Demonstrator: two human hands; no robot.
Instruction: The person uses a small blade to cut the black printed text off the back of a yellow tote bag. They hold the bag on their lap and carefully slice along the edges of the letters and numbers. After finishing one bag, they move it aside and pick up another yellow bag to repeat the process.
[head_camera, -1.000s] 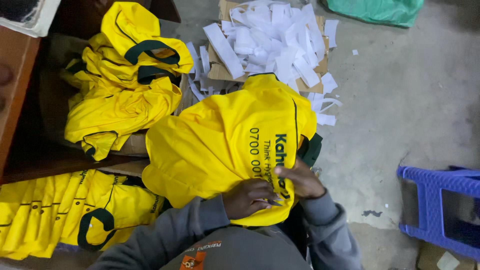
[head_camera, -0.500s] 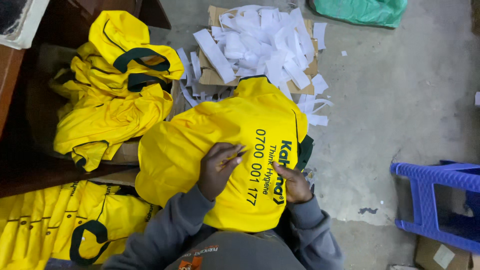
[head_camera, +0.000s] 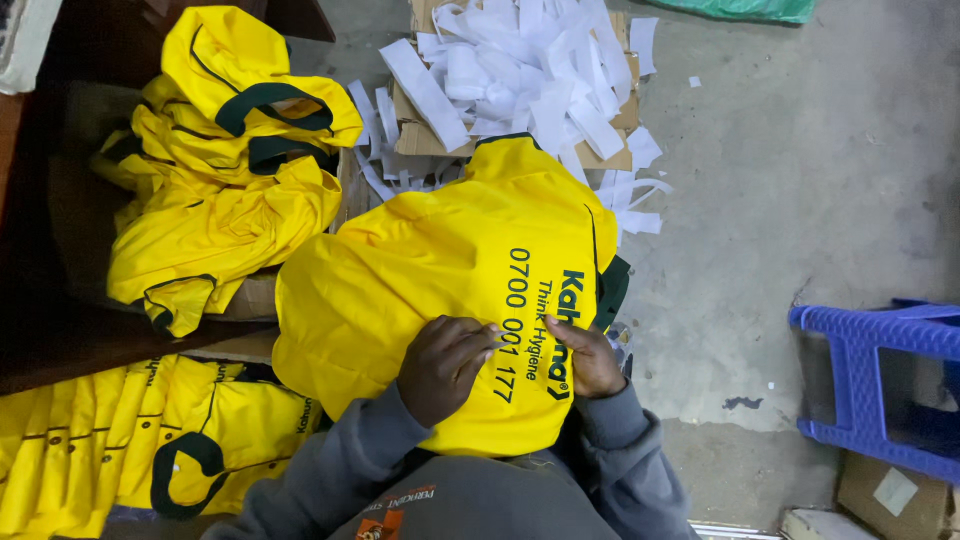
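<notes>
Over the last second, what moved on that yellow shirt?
The left hand slid from the shirt's lower edge up onto the print, fingers now pressing it. The right hand stayed on the yellow shirt; shirt pile and paper strips look unchanged.

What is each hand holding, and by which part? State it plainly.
Both hands rest on the yellow fabric garment across the lap. The left hand presses beside its dark printed lettering; the right hand grips its lettered edge. Neither holds anything else.
</notes>
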